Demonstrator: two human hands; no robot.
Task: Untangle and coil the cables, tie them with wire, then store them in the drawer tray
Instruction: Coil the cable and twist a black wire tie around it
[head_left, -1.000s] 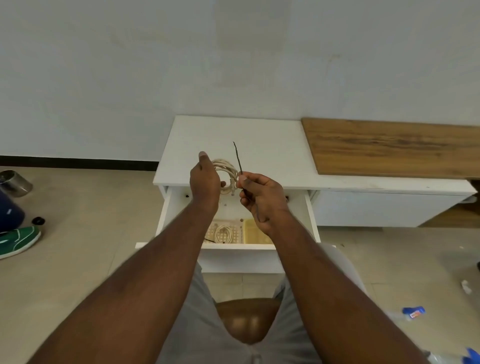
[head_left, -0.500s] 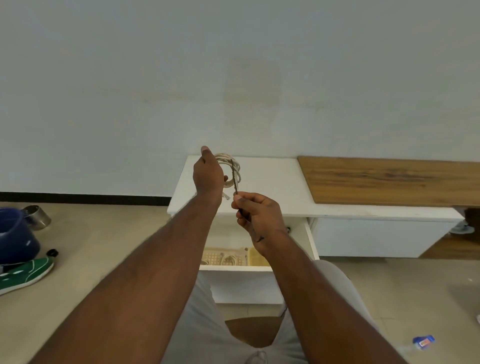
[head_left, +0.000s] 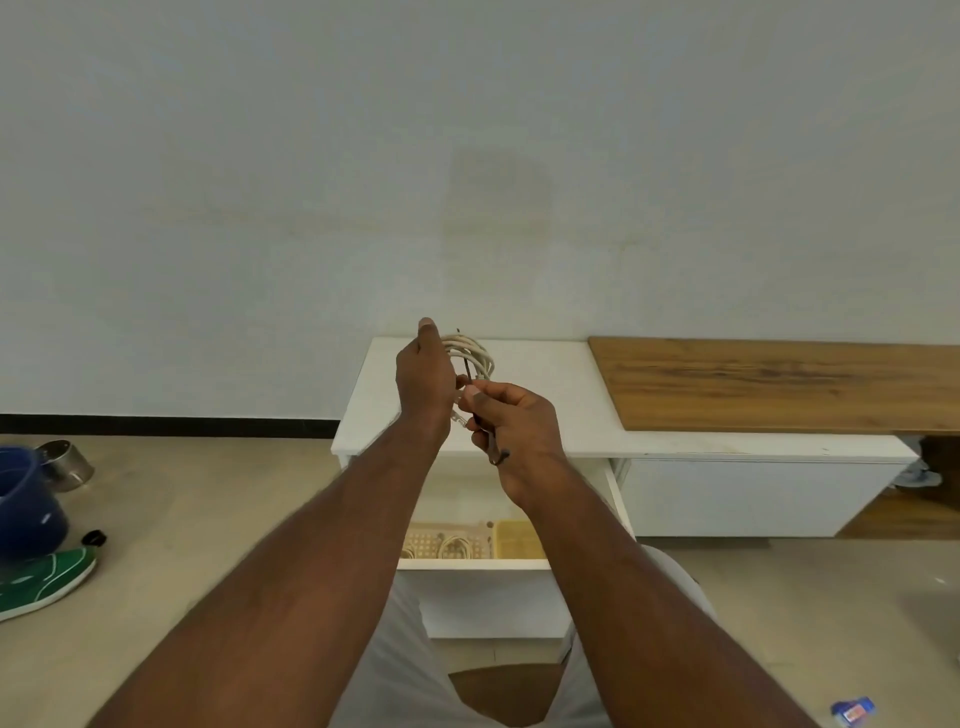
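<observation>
My left hand (head_left: 423, 376) grips a coil of white cable (head_left: 474, 356), held up in front of the white cabinet top (head_left: 540, 395). My right hand (head_left: 511, 423) pinches a thin dark wire (head_left: 470, 371) that runs up across the coil; its lower end curls out below my palm. Under my arms the drawer (head_left: 483, 564) stands pulled out. A beige tray (head_left: 447, 540) inside it holds another coiled white cable (head_left: 457, 545), with a yellowish tray (head_left: 517, 540) beside it on the right.
A wooden board (head_left: 769, 384) lies on the right of the cabinet top. On the floor at the left are a blue bucket (head_left: 26, 504), a metal tin (head_left: 67, 462) and a green shoe (head_left: 41, 579). A small blue object (head_left: 852, 711) lies at the lower right.
The view has tilted upward, so the cabinet sits lower in frame. The wire has come down against the coil and my right hand has closed in on my left.
</observation>
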